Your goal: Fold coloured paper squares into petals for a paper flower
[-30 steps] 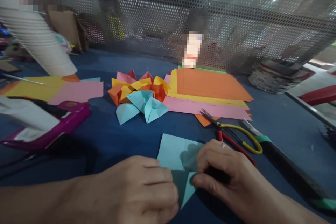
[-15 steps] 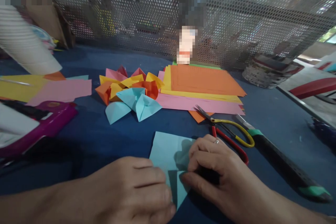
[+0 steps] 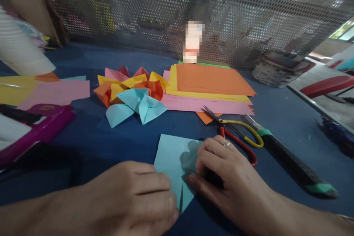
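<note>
As I watch, the left hand [image 3: 146, 195] curls over the light-blue sheet [image 3: 169, 158], near-left of the scissors [image 3: 220, 121]; its grip I cannot tell. Uneven pressure could skew the sheet. The right hand [image 3: 235, 173], half-closed, holds its edge; sliding rightward could knock the scissors.

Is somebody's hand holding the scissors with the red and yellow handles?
No, the scissors lie on the table, while both hands are at the light blue paper.

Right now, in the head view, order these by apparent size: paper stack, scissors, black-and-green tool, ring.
1. Paper stack
2. Black-and-green tool, visibly longer than the scissors
3. Scissors
4. Ring, tiny
</note>
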{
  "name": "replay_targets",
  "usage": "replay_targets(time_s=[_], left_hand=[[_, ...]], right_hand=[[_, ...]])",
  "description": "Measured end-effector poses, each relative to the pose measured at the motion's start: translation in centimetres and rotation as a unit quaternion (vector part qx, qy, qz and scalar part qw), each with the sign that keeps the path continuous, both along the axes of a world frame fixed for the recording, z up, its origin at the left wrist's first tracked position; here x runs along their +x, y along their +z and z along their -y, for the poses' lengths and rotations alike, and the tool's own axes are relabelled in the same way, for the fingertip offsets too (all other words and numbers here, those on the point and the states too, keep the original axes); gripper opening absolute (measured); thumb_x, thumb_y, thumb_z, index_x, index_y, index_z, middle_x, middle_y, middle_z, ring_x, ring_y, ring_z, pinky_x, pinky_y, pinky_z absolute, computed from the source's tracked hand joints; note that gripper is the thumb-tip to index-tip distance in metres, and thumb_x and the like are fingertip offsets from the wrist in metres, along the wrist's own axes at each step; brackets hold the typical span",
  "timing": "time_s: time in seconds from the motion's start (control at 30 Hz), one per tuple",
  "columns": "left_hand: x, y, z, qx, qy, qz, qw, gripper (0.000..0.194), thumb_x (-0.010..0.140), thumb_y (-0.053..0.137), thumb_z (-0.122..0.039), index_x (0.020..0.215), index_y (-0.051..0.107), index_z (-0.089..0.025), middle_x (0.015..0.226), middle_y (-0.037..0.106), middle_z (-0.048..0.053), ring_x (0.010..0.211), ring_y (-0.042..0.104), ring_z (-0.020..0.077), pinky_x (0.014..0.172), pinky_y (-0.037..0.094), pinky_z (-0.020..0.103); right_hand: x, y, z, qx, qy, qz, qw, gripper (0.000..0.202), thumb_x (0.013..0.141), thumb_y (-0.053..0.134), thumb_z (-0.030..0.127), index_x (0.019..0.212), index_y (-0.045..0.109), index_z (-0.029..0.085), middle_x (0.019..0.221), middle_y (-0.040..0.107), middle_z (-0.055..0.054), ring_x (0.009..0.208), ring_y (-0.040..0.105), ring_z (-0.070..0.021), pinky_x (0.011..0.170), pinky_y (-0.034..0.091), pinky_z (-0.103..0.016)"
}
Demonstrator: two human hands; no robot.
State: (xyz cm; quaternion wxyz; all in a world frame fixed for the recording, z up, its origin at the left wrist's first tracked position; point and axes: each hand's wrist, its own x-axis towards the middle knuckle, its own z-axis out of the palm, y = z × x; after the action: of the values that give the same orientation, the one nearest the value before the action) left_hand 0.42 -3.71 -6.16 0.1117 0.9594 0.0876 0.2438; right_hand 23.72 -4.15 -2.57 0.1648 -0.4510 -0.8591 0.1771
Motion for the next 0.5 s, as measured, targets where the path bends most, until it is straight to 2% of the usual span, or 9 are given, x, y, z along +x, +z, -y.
replay_targets(time_s=[0.13,0.3,0.37,0.5], left_hand=[[-0.1,1.3,-0.3,0.018,0.025,0.015,0.999,0.019,0.095,0.045,-0.023,0.095,0.063,-0.018,0.089,0.068,0.003,0.079,0.062,0.017,0.073,0.052,0.028],[0.8,2.6,-0.7,0.026,0.016,-0.016,0.999,0.023,0.096,0.043,-0.024,0.108,0.061,-0.016,0.085,0.068,0.003,0.071,0.061,0.0159,0.067,0.051,0.027],[1.5,2.5,-0.6,0.029,0.025,-0.011,0.999,0.022,0.096,0.042,-0.022,0.103,0.062,-0.016,0.079,0.067,0.001,0.068,0.059,0.0155,0.065,0.049,0.027],[2.4,2.0,-0.5,0.037,0.052,0.018,0.998,0.026,0.096,0.041,-0.015,0.081,0.062,-0.016,0.067,0.062,-0.001,0.062,0.055,0.0138,0.06,0.045,0.026]], right_hand=[[0.0,0.0,0.0,0.001,0.004,0.018,1.0,0.02,0.086,0.06,0.024,0.07,0.05,0.018,0.081,0.053,-0.002,0.078,0.048,-0.018,0.072,0.035,-0.034],[0.0,0.1,-0.1,-0.004,0.007,0.019,1.0,0.02,0.087,0.059,0.024,0.07,0.049,0.018,0.081,0.053,-0.002,0.079,0.047,-0.0185,0.072,0.034,-0.034],[0.0,0.0,-0.1,-0.001,0.007,0.016,1.0,0.021,0.088,0.058,0.024,0.07,0.048,0.018,0.08,0.053,-0.002,0.079,0.046,-0.0186,0.072,0.034,-0.034],[0.1,0.0,0.0,0.0,0.01,0.02,1.0,0.02,0.088,0.057,0.023,0.071,0.048,0.018,0.081,0.052,-0.002,0.079,0.046,-0.0181,0.072,0.033,-0.033]])
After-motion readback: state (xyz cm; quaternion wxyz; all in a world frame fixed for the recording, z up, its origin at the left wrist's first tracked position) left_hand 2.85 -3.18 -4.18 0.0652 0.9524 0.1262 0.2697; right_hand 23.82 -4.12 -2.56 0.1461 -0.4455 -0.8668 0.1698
